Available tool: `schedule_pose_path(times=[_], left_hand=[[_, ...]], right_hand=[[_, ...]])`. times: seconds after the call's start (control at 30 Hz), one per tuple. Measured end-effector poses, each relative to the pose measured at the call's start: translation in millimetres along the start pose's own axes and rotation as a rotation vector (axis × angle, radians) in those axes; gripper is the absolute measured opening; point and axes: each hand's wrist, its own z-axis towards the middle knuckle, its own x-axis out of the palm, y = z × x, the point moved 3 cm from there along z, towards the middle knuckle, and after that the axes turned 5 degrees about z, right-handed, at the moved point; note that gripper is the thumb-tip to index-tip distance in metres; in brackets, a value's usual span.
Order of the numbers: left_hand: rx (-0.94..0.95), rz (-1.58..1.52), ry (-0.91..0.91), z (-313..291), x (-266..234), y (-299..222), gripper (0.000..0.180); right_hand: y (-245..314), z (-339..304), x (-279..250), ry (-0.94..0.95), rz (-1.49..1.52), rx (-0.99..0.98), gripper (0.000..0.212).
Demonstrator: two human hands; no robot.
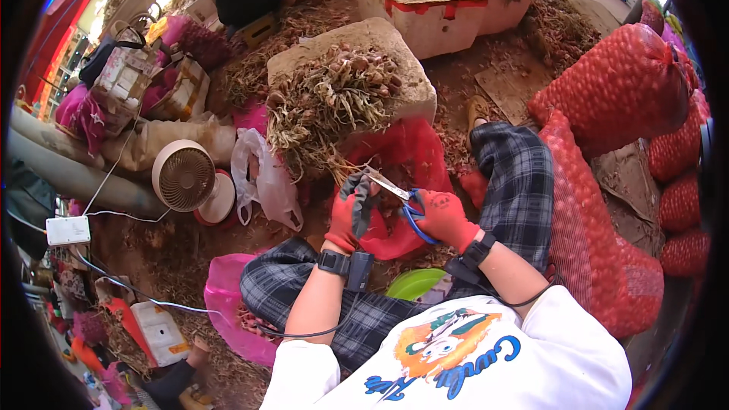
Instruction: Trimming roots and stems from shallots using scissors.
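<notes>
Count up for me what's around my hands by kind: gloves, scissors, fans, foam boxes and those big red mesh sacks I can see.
Gloved hands: 2, left hand and right hand
Scissors: 1, blue-handled, in the right hand
Fan: 1
Foam boxes: 2, one white box with red trim, one box piled with shallots
Red mesh sacks: at least 5, the largest sack at right
Total: 11 or more
</notes>
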Motion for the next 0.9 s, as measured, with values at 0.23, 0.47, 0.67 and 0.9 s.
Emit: schedule_pose_path(times=[0.23,0.47,0.67,0.9], left_hand=[[0.006,-0.028,-0.005,1,-14,12,0.016],[-0.12,0.046,0.168,-6,-4,-3,0.017],[-0.156,0.116,0.111,-1,-12,5,0.027],[0.021,0.009,0.093,9,-27,17,0.035]], right_hand=[[-7,1,18,0.032,-0.059,0.017,0.045],[-5,4,9,0.04,-0.064,-0.052,0.056],[-11,4,26,0.066,0.178,0.044,0.054],[-32,-7,45,0.176,0.354,0.236,0.052]])
